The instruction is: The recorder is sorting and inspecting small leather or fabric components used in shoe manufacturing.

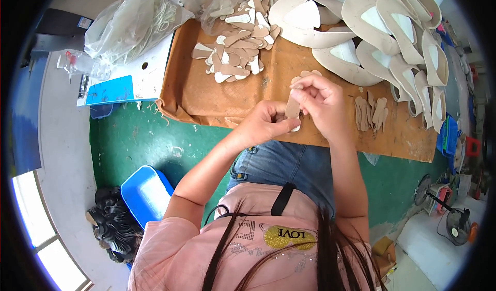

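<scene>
Over the front edge of the brown-covered table (201, 97), my left hand (264, 123) and my right hand (323, 104) both grip one small tan leather strap piece (292, 105) with rounded ends. The right fingertips pinch its upper end and the left thumb and fingers hold its lower end. A bit of white shows at the left fingertips. A few more tan pieces peek out behind the right hand, partly hidden. To its right lies a loose row of similar tan strap pieces (371, 112). Farther off is a heap of tan and white strap pieces (235, 53).
Large beige shoe uppers (382, 25) with white linings overlap across the far right of the table. A clear plastic bag (137, 25) and a plastic bottle (85, 65) rest on a white surface at left. A blue bin (147, 195) stands on the green floor; a fan (453, 229) is at right.
</scene>
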Tool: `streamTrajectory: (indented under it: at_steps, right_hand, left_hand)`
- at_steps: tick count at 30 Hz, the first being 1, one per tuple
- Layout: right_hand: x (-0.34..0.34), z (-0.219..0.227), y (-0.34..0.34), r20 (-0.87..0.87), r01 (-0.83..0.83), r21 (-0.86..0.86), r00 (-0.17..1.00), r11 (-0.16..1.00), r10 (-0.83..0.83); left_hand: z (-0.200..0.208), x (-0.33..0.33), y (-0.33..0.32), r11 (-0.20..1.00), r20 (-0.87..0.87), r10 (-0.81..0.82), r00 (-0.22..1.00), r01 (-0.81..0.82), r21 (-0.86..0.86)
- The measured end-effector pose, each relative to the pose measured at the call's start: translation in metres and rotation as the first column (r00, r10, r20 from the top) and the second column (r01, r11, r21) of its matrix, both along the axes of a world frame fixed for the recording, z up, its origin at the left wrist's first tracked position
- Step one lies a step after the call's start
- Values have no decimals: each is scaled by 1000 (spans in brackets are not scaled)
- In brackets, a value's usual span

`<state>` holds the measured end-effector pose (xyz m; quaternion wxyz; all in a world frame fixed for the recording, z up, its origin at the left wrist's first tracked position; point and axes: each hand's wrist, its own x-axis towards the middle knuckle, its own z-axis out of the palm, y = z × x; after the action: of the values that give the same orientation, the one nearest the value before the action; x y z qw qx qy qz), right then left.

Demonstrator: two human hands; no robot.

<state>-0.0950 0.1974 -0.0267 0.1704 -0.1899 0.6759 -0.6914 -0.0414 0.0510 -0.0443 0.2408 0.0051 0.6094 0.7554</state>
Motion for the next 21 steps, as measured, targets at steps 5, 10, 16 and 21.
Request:
streamTrajectory:
  at_steps: [5, 10, 16, 21]
  right_hand:
    - [-3, 0, 10, 217, 216, -123, 958, 969, -186]
    - [7, 4, 10, 200, 160, -26, 968, 987, -152]
    - [5, 20, 7, -478, 70, 248, 877, 966, 59]
    - [9, 23, 1, -335, -67, 275, 928, 959, 161]
  left_hand:
    - [-1, 1, -5, 965, -138, 260, 956, -261, 12]
    - [-4, -1, -10, 925, -41, 364, 931, -355, 137]
    - [-1, -1, -15, 972, -29, 208, 978, -203, 122]
    - [-3, 0, -18, 933, 108, 162, 981, -188, 308]
